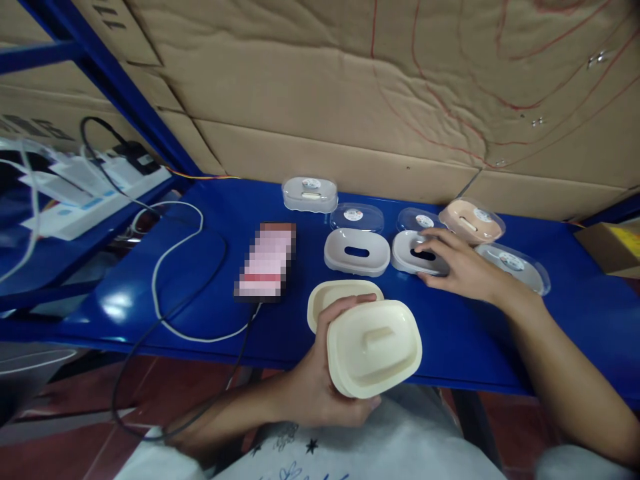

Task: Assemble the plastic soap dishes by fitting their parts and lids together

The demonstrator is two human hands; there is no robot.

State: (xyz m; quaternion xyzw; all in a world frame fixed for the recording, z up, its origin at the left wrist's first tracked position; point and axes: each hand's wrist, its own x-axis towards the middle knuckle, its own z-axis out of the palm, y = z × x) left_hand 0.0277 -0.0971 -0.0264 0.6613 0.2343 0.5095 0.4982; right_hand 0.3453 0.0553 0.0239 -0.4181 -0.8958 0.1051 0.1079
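Note:
My left hand (330, 373) is wrapped around a cream soap dish tray (385, 353) with a raised bar in its middle, tilted toward me above the table's front edge. Behind it lies another cream oval piece (325, 297), partly hidden by my left hand and the tray. My right hand (455, 267) grips a pale grey soap dish (404, 253) with a dark oval slot, fingers over its top and thumb at its near edge. To its left sits a similar white soap dish (333, 252) with a slot.
Clear lids (367, 217) stand behind the dishes, another clear lid (530, 270) right of my wrist. Lidded boxes, white (310, 200) and peach (457, 217), stand farther back. A phone (265, 260), cables (155, 287), a power strip (85, 207) and a carton (610, 247) flank them.

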